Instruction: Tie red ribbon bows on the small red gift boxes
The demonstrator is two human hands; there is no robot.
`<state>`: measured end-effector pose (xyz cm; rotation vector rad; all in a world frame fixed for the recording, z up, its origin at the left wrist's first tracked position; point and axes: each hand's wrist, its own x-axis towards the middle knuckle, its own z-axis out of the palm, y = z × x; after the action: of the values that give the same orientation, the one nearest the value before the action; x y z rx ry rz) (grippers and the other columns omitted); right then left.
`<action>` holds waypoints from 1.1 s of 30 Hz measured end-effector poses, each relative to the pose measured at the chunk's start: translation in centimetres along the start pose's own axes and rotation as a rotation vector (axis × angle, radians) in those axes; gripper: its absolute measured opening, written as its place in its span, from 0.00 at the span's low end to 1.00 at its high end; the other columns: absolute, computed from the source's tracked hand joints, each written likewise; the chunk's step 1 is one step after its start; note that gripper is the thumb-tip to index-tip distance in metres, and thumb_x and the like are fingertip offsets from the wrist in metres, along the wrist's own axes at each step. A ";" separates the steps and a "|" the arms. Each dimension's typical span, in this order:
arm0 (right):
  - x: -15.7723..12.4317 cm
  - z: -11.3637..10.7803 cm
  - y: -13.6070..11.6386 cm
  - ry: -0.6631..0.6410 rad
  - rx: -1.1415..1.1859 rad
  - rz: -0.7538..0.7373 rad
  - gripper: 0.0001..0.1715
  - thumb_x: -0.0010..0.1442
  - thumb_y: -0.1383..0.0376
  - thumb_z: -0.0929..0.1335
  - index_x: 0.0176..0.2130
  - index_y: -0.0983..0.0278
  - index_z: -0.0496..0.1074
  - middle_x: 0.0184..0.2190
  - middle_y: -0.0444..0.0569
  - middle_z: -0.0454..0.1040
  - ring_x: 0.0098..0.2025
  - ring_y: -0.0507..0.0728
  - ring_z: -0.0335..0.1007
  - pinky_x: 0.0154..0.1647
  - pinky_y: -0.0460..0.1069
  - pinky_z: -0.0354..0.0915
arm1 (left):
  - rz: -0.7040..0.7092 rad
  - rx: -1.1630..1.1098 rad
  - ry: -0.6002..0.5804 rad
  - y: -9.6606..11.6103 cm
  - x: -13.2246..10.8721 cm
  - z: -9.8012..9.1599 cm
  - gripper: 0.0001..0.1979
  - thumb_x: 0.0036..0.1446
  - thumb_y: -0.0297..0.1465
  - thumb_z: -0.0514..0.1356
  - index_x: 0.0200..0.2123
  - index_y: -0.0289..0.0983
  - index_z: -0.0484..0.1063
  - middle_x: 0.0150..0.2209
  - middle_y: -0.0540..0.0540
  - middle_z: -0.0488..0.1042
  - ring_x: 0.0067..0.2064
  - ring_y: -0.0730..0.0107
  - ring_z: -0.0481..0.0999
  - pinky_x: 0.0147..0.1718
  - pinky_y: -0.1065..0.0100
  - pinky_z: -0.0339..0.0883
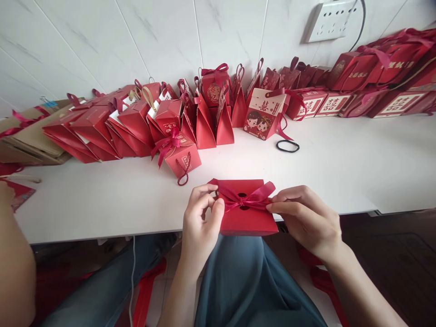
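Note:
A red gift box (250, 222) rests at the table's front edge, its top facing me. Across that top runs a dark pink ribbon (242, 200), tied in a bow between two dark round holes. My left hand (203, 215) pinches the ribbon at the box's left side, thumb and forefinger together. At the right, my right hand (306, 218) has the other side of the bow between thumb and fingers. Its fingers hide the ribbon's end there. Behind my left hand stands a small red box (183, 156) with a bow and a cord handle.
Red gift boxes (206, 122) stand in rows along the wall, with more stacked at the right (361, 72). A black elastic band (288, 145) lies on the white table (340, 163). Another person's arm (15, 259) is at the left edge. A power socket (332, 20) hangs above.

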<state>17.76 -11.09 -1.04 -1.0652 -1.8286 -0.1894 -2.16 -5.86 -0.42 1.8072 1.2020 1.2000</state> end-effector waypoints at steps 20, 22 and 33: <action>-0.2 -0.4 0.9 -0.015 0.276 0.138 0.13 0.57 0.78 0.66 0.36 0.61 0.73 0.31 0.48 0.69 0.34 0.54 0.71 0.29 0.48 0.69 | -0.030 0.009 0.040 0.4 -0.2 0.1 0.16 0.58 0.29 0.54 0.19 0.36 0.56 0.44 0.47 0.70 0.25 0.81 0.64 0.24 0.74 0.62; 0.8 -1.1 0.7 -0.027 0.212 0.152 0.10 0.59 0.73 0.66 0.38 0.62 0.74 0.34 0.51 0.70 0.37 0.57 0.70 0.33 0.51 0.69 | -0.029 0.008 0.007 0.5 -0.2 -0.1 0.16 0.58 0.30 0.55 0.19 0.37 0.57 0.43 0.46 0.71 0.31 0.76 0.69 0.27 0.74 0.64; 9.3 2.0 -1.1 -0.673 0.051 0.264 0.06 0.58 0.67 0.68 0.30 0.64 0.74 0.36 0.50 0.72 0.39 0.57 0.68 0.44 0.54 0.63 | 0.034 0.021 -0.027 0.8 -0.2 0.1 0.11 0.57 0.29 0.57 0.22 0.38 0.61 0.44 0.46 0.69 0.48 0.65 0.71 0.46 0.65 0.67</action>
<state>14.25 -5.24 5.73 -1.4318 -2.2257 0.4211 -1.86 -6.35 0.16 1.8607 1.1772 1.1819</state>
